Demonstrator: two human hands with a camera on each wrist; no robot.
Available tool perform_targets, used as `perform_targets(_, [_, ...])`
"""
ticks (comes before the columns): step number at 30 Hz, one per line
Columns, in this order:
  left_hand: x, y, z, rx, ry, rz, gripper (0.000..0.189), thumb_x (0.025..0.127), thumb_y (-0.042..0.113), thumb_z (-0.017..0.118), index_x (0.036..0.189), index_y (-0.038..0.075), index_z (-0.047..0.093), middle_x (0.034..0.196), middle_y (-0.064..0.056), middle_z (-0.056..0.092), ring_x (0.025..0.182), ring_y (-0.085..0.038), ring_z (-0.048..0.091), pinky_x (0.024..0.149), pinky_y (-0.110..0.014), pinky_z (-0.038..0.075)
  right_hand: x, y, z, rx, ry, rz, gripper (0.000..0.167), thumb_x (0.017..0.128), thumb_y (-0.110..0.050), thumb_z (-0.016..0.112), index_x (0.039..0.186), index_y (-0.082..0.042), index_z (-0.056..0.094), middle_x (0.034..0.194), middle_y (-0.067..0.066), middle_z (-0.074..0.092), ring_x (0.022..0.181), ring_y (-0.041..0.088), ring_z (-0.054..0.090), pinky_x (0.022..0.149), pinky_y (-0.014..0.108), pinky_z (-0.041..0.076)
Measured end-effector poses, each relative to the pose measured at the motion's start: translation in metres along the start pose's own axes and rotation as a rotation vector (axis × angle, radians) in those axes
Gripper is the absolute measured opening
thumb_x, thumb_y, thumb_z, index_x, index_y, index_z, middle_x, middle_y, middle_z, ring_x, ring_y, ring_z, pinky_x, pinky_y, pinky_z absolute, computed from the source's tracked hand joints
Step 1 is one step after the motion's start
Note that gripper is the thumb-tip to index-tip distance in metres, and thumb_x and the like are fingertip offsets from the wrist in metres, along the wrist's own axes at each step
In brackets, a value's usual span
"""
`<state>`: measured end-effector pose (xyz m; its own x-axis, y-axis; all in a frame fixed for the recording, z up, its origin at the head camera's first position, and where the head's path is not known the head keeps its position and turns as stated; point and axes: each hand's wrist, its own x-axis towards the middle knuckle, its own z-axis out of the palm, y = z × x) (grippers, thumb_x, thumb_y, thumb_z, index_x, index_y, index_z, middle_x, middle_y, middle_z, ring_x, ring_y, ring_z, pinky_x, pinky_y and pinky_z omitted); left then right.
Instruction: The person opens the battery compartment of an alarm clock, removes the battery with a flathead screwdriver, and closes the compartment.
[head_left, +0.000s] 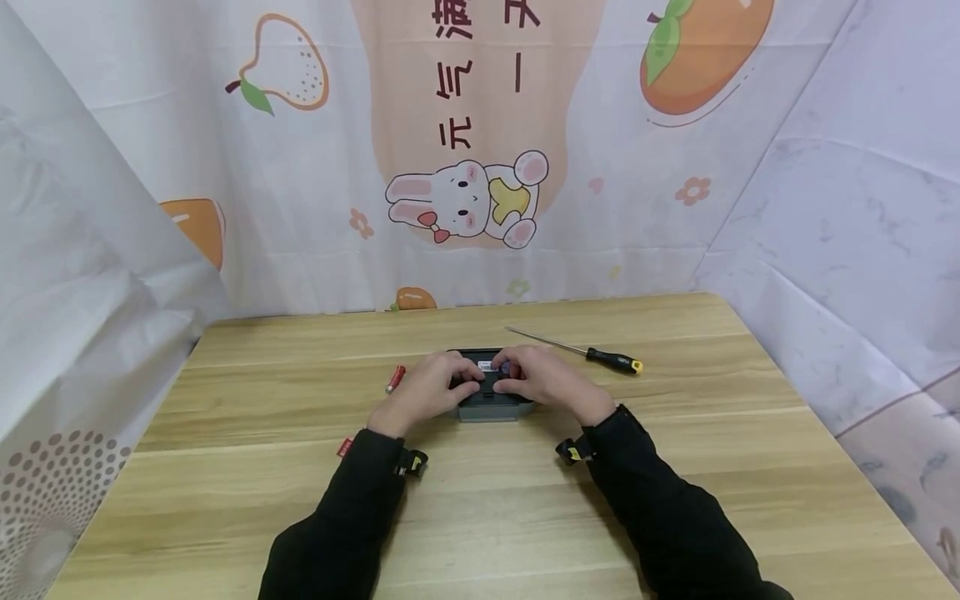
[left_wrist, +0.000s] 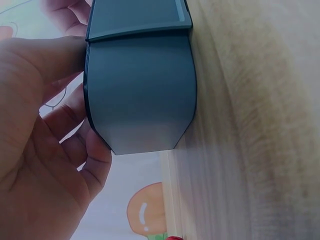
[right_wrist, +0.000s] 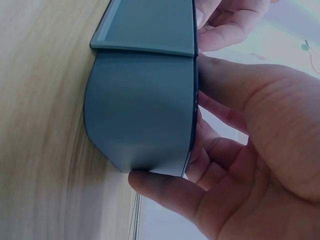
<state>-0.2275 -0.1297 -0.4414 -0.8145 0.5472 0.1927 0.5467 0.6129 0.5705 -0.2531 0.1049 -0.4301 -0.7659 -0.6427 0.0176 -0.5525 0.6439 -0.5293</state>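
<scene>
A dark grey box-shaped device (head_left: 489,410) with a white label on its upper face lies on the table between the two hands; its exact kind is unclear. My left hand (head_left: 432,387) holds its left part, thumb on the upper face and fingers toward the far edge. On the other side my right hand (head_left: 546,379) grips the right part. In the right wrist view, the little finger of the right hand (right_wrist: 260,120) presses against the device's end (right_wrist: 142,107). What lies beneath the fingertips is mostly hidden.
A red battery (head_left: 395,379) lies left of the device. Another red piece (head_left: 344,447) shows beside the left sleeve, partly hidden. Behind and to the right lies a screwdriver (head_left: 615,361) with a black and yellow handle. A printed curtain (head_left: 300,208) hangs at the table's far edge.
</scene>
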Motion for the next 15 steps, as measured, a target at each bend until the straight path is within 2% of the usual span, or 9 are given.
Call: perform_targets(15, [0.0010,0.0016,0.0003,0.011,-0.005,0.006,0.012,0.097,0.011,0.071,0.107,0.011,0.077,0.090,0.005,0.066,0.080,-0.008,0.059,0.073,-0.028,0.050,0.0013,-0.0016,0.0004,0.019,-0.016,0.038,0.030,0.096,-0.023,0.072,0.123,-0.011,0.068,0.079,-0.004,0.059,0.068,0.012,0.052,0.065,0.028,0.042])
